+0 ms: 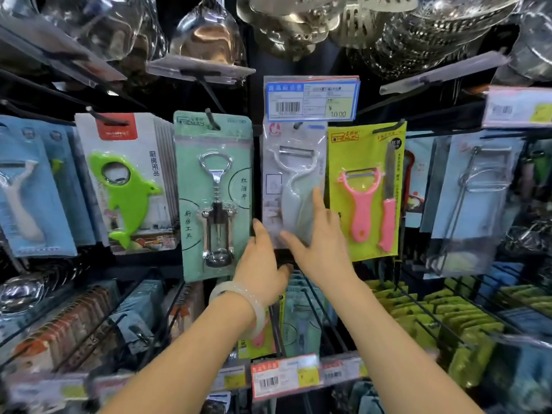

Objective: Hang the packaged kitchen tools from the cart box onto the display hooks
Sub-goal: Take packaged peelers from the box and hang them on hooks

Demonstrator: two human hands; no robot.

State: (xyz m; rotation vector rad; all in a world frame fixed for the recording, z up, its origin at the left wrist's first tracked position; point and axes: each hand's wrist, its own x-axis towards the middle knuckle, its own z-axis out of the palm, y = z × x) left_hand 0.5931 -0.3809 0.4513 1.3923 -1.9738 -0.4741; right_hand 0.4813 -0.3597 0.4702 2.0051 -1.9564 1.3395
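Display: shop hooks with hanging packets.
Left hand: curled round peeler packet, lower left corner.
Right hand: fingers straight, pressing packet front.

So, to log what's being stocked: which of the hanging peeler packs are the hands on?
The clear pack with the white peeler, under the blue price tag: right hand flat on it, left hand at its lower left corner.

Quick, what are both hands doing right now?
Left hand: thumb on the white peeler packet edge; grip cannot be told.
Right hand: open, straight fingers touching the packet.
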